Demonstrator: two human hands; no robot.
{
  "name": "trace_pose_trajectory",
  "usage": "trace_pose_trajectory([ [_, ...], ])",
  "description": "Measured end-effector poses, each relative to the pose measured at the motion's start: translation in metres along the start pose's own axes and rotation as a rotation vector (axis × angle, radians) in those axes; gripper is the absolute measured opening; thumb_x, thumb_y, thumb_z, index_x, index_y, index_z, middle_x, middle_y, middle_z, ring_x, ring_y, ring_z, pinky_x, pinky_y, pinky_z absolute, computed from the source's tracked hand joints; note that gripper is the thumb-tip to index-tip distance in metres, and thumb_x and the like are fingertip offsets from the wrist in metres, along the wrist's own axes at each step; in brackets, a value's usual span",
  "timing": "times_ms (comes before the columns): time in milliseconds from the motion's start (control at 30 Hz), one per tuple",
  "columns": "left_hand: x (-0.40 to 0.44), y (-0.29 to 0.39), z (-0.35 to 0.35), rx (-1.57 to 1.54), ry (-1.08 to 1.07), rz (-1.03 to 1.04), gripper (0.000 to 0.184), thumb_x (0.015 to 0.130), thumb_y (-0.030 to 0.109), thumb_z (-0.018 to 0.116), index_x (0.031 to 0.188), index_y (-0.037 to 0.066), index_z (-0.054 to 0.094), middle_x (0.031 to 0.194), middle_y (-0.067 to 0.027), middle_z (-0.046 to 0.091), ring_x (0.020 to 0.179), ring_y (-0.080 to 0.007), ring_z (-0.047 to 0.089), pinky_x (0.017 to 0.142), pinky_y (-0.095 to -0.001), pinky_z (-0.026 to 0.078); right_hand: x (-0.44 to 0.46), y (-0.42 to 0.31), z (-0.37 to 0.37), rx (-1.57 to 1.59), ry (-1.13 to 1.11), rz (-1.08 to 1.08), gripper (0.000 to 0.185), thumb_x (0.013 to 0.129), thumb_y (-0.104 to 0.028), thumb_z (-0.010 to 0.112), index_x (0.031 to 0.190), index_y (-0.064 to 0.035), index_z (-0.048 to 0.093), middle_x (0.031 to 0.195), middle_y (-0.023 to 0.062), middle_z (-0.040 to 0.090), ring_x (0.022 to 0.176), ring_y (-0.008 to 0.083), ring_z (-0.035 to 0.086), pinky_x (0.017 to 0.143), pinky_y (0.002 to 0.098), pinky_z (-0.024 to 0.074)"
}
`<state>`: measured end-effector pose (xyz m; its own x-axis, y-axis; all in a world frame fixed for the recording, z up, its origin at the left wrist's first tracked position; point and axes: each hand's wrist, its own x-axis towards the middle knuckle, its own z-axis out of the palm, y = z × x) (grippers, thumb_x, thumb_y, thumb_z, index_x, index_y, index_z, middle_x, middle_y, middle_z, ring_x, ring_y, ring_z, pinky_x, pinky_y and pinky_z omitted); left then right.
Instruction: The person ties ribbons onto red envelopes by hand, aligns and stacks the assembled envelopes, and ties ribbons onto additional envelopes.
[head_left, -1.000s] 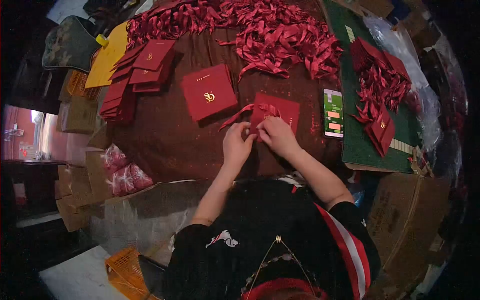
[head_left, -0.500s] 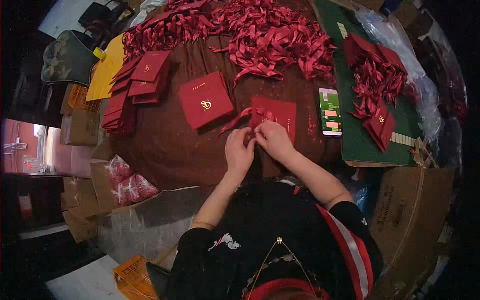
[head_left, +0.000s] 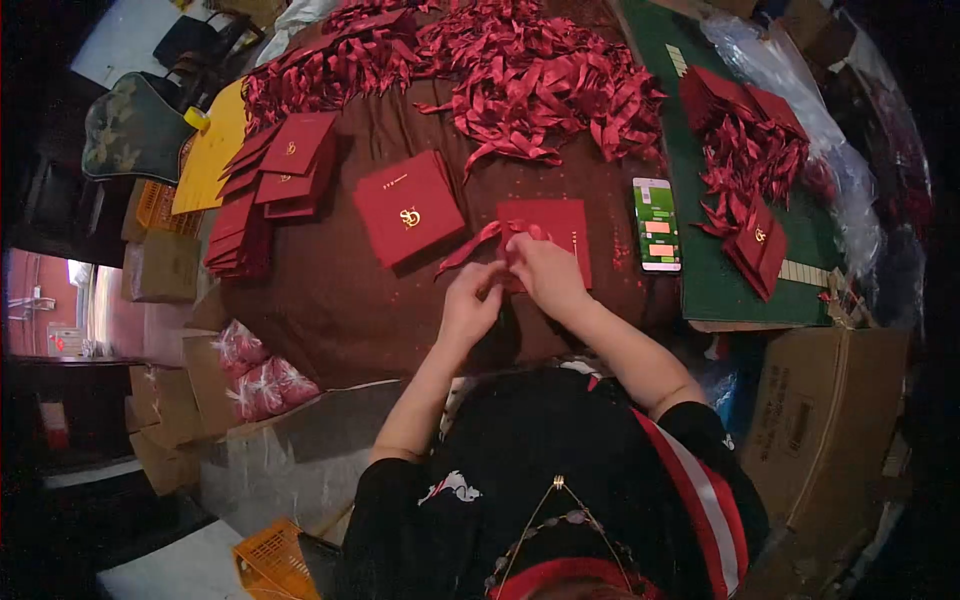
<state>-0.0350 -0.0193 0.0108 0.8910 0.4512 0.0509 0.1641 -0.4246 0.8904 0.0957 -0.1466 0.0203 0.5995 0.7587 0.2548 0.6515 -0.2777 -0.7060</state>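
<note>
A flat red square pouch or card (head_left: 567, 222) with small gold lettering lies in front of me, a red ribbon (head_left: 470, 248) trailing from its left side. My right hand (head_left: 548, 277) rests over its lower part, fingers pinched on the ribbon. Close against it is my left hand (head_left: 472, 303), its thumb and forefinger pressed together at the lower left edge; what they grip is too small to make out. Just left of the ribbon sits a stack of red squares (head_left: 410, 210) with a gold monogram.
Loose red ribbons (head_left: 550, 85) are heaped at the back. More red squares (head_left: 290, 165) lie at the left beside a yellow sheet (head_left: 215, 150). A lit phone (head_left: 657, 225) lies right, near a green mat (head_left: 720, 285) bearing ribboned red squares (head_left: 758, 250). Bagged pink items (head_left: 270, 385) sit lower left.
My left hand has shifted slightly down and left, its fingertips a little lower. The right hand's fingers have shifted slightly on the red square. The whole view has moved a little.
</note>
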Motion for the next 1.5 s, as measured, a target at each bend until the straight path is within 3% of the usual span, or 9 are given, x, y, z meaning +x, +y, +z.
trace_pose_trajectory([
  [167,0.013,0.003,-0.001,0.337,0.164,0.043,0.028,0.079,0.009,0.076,0.107,0.008,0.074,0.100,-0.0144,0.061,0.100,-0.0329,0.062,0.087,-0.0410,0.051,-0.003,0.014,0.002,0.058,0.004,-0.221,0.019,0.080,-0.007,0.069,0.097,-0.0105,0.061,0.087,0.0099,0.066,0.088,0.0336,0.065,0.075,0.0459,0.0521],
  [367,0.017,0.001,0.009,0.298,0.117,0.173,0.020,0.078,0.009,0.075,0.097,0.004,0.073,0.096,-0.0127,0.062,0.098,-0.0327,0.062,0.084,-0.0424,0.050,-0.008,0.013,-0.005,0.165,0.021,0.026,0.016,0.080,-0.009,0.072,0.093,-0.0084,0.064,0.084,0.0121,0.065,0.085,0.0336,0.065,0.074,0.0446,0.0517],
  [500,0.021,0.001,0.011,0.376,0.067,0.164,0.015,0.079,0.006,0.071,0.092,0.002,0.065,0.098,-0.0139,0.061,0.099,-0.0370,0.061,0.085,-0.0456,0.050,-0.012,0.010,-0.016,-0.095,0.144,-0.214,0.039,0.074,-0.021,0.083,0.104,-0.0090,0.061,0.101,0.0107,0.059,0.098,0.0346,0.055,0.087,0.0454,0.0474],
  [700,0.010,0.001,-0.012,0.804,0.157,0.215,0.006,0.084,0.009,0.065,0.088,0.007,0.061,0.095,-0.0119,0.054,0.096,-0.0347,0.057,0.075,-0.0483,0.052,-0.017,0.027,-0.018,-0.157,0.124,0.025,0.075,0.066,-0.036,0.089,0.124,-0.0058,0.051,0.119,0.0160,0.048,0.112,0.0382,0.050,0.095,0.0474,0.0461],
  [933,-0.035,-0.013,-0.076,0.817,0.188,0.038,0.006,0.088,0.012,0.068,0.093,0.009,0.065,0.098,-0.0107,0.056,0.098,-0.0341,0.060,0.076,-0.0479,0.053,-0.015,0.029,-0.021,-0.163,0.112,0.056,0.076,0.065,-0.034,0.090,0.123,-0.0056,0.051,0.120,0.0162,0.049,0.113,0.0379,0.051,0.096,0.0471,0.0470],
  [1067,-0.033,0.015,-0.064,0.684,0.149,0.221,0.063,0.079,0.012,0.077,0.137,0.009,0.052,0.136,-0.0159,0.050,0.121,-0.0414,0.048,0.102,-0.0493,0.043,-0.002,0.030,-0.037,-0.062,-0.046,0.092,0.070,0.070,-0.041,0.087,0.123,-0.0083,0.054,0.120,0.0163,0.051,0.110,0.0385,0.057,0.091,0.0485,0.0499],
  [1167,-0.026,0.023,-0.032,0.657,0.020,0.445,0.067,0.079,0.017,0.078,0.140,0.010,0.051,0.153,-0.0134,0.042,0.135,-0.0407,0.041,0.108,-0.0499,0.040,0.039,0.036,-0.051,-0.080,0.136,0.003,0.049,0.082,-0.035,0.080,0.119,-0.0095,0.061,0.105,0.0100,0.061,0.083,0.0256,0.064,0.074,0.0368,0.0541],
  [1233,-0.019,0.028,-0.010,0.636,-0.075,0.403,0.073,0.079,0.016,0.080,0.145,0.013,0.048,0.155,-0.0114,0.041,0.140,-0.0372,0.038,0.111,-0.0510,0.039,0.076,0.050,-0.049,-0.130,0.253,-0.039,0.033,0.084,-0.025,0.076,0.112,-0.0100,0.066,0.105,0.0092,0.063,0.092,0.0279,0.065,0.078,0.0389,0.0534],
  [1500,-0.014,0.007,0.019,0.618,-0.021,0.497,0.043,0.079,0.007,0.065,0.122,0.005,0.064,0.133,-0.0123,0.060,0.123,-0.0352,0.054,0.101,-0.0486,0.046,0.170,0.041,0.001,-0.278,-0.034,-0.488,0.032,0.080,-0.007,0.064,0.112,-0.0115,0.068,0.123,0.0077,0.066,0.107,0.0317,0.065,0.087,0.0422,0.0542],
])
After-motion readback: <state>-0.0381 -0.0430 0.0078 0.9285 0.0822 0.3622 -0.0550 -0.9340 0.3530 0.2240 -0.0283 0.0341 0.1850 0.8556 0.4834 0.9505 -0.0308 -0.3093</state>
